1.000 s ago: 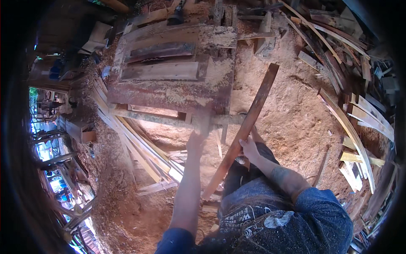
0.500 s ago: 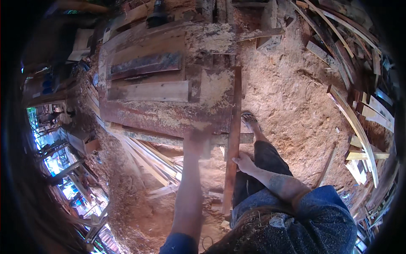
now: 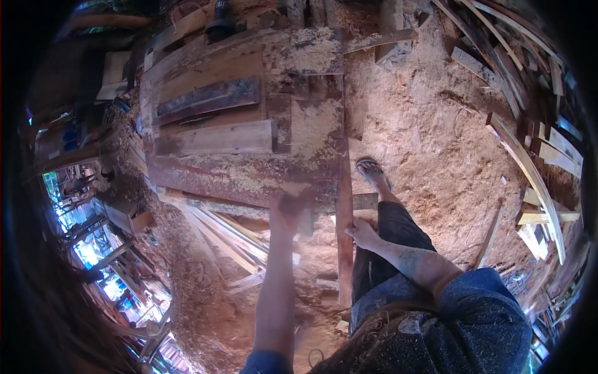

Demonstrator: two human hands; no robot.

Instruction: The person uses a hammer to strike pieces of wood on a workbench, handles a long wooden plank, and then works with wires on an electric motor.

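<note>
We judge that the work is in the middle: the reddish-brown board point(image 3: 345, 268) is in hand and placed at the right edge of the table point(image 3: 187, 177). Whether its surface is finished, and how much remains, we cannot tell. Its long axis runs almost straight away from the body, about parallel with that edge; the near end points back beside the legs. We see the right hand point(image 3: 363, 235) gripping the board; the left hand point(image 3: 285, 215) is blurred at the table's near side, so we cannot tell whether it holds something.
</note>
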